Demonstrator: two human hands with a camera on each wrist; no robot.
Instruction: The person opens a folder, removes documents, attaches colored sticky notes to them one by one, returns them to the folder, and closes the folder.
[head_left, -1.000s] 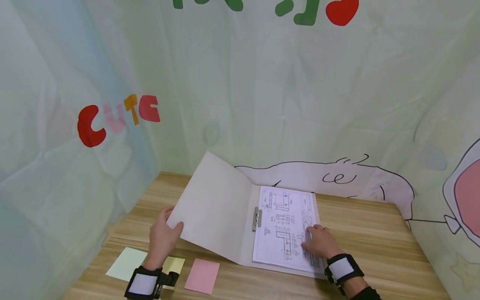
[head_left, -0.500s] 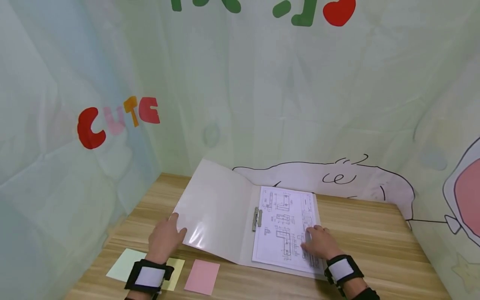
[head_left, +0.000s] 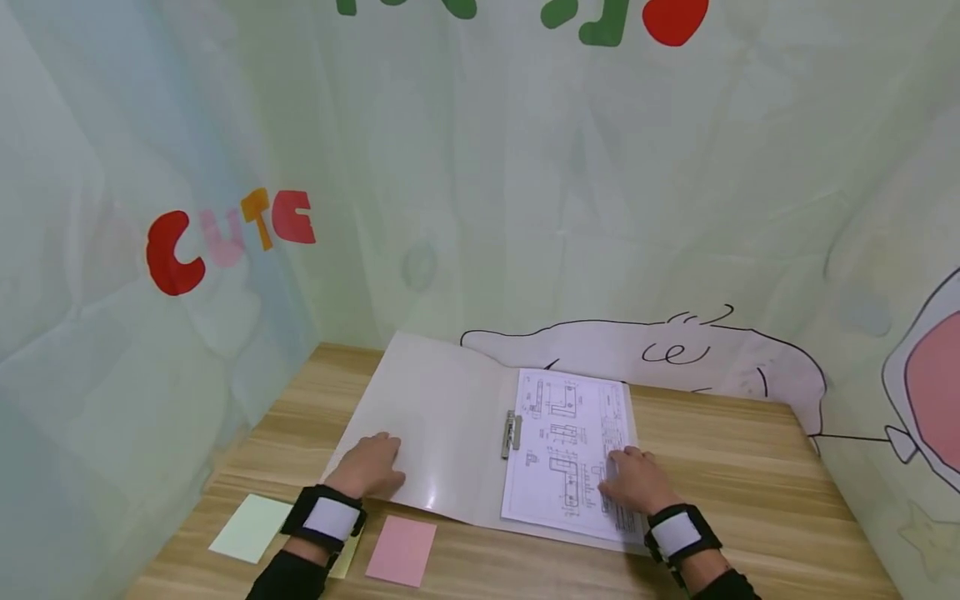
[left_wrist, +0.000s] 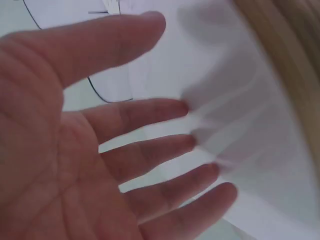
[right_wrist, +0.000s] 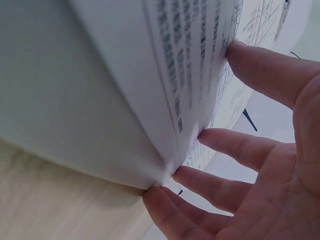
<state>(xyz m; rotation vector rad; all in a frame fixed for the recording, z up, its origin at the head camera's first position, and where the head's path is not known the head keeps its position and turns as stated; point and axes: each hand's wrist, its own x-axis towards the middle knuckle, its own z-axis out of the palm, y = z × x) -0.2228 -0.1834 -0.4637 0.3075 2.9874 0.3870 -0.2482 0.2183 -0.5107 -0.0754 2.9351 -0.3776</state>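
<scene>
A white folder (head_left: 442,417) lies opened out on the wooden table, its left cover slightly raised at the near edge. On its right half a stack of printed drawing sheets (head_left: 555,500) sits beside a metal clip (head_left: 512,435) near the spine. My left hand (head_left: 367,468) rests on the left cover's lower left part, palm down; in the left wrist view the straight, spread fingers (left_wrist: 150,155) meet the white surface at their tips. My right hand (head_left: 637,482) touches the sheets' lower right side; the right wrist view shows its fingertips (right_wrist: 210,135) on the paper and along the folder's edge.
Near the table's front left lie a pale green paper square (head_left: 249,527), a yellow one (head_left: 345,558) partly under the left wrist, and a pink one (head_left: 401,550). A printed cloth wall (head_left: 480,183) stands behind the table (head_left: 720,467).
The left cover has come down from a steep tilt to nearly flat. My left hand let go of its edge and moved right onto its inner face. My right hand stayed in place.
</scene>
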